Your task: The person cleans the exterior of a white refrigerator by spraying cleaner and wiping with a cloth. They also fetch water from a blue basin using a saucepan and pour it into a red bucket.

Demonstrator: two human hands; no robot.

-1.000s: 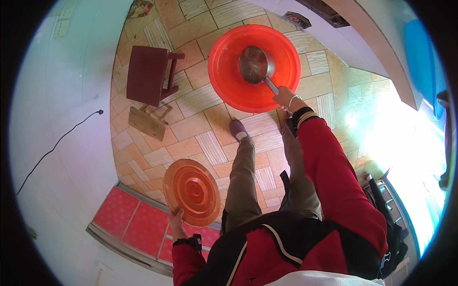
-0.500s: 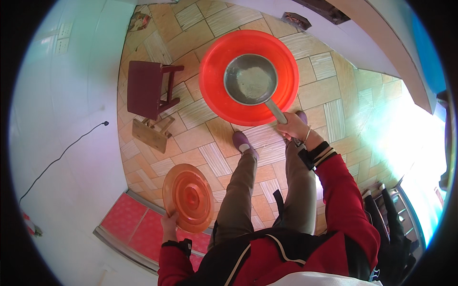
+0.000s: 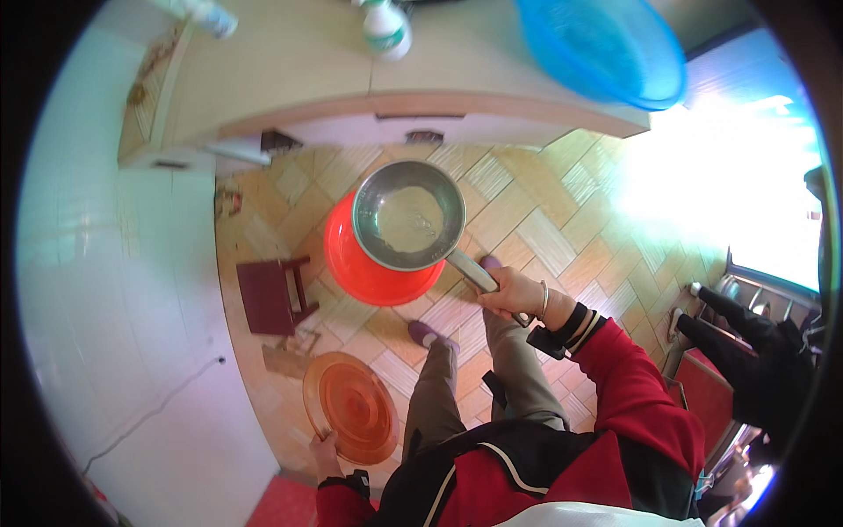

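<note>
My right hand (image 3: pixel 514 294) is closed around the handle of a round metal pan (image 3: pixel 408 215), held out in front of me. The inside of the pan is grey, with a pale patch over its bottom. Below the pan and partly hidden by it, a red plastic basin (image 3: pixel 351 268) stands on the floor. Down at my left side, my left hand (image 3: pixel 326 455) grips the edge of a round orange-brown lid (image 3: pixel 351 408) with rings around a raised middle. The lid hangs beside my left leg, apart from the basin.
Ahead runs a pale counter (image 3: pixel 290 79), bearing a white bottle (image 3: pixel 386 31) and a blue basin (image 3: pixel 606 53). A maroon stool (image 3: pixel 268 297) and a low wooden stool (image 3: pixel 288 358) stand at left. A cord (image 3: pixel 158 411) runs along the left wall. Dark clothing (image 3: pixel 773 360) is at right.
The view has tilted up, bringing the counter, bottle and blue basin into sight. The pan now sits up and right of the red basin's middle instead of over it. Both hands keep their holds.
</note>
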